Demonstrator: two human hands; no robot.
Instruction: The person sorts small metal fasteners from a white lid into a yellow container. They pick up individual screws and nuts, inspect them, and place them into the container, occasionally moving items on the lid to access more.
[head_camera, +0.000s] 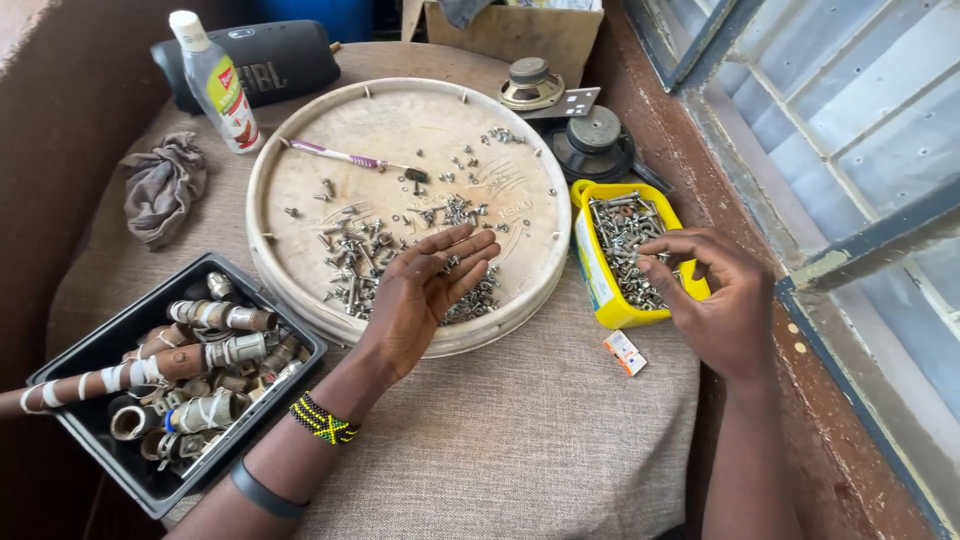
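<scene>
The round tray (300, 140) sits in the middle of the desk (520, 440), and everything else is ranged around it within easy reach. Its raised rim keeps the loose screws (360, 255) from rolling off; most of them lie heaped toward the near side of the tray, with a thin scatter farther back. The left hand (425, 295) lies palm up over that heap, fingers (470, 245) spread flat and slack, holding nothing that I can see, the back of the hand resting among the screws. Just right of the tray stands a yellow tub (600, 290), full of more screws, its walls keeping them apart from the loose ones. The right hand (715, 300) hovers at the tub's near right edge, fingers curled in with thumb and forefinger pinched together; whether a screw sits between them is too small to tell. A toothbrush (345, 156) lies across the far half of the tray, bristles dark. Left of the tray, a black bin (75, 350) holds taped metal tubes laid side by side. Beyond the tray are a bottle (215, 85), a black speaker (270, 60), a rag (160, 185) and two bare speaker drivers (565, 115). A small carton (625, 352) lies on the cloth near the tub. The desk is covered in coarse beige fabric and stands pushed against a window (850, 110) with a blue frame, daylight coming in from that side.
</scene>
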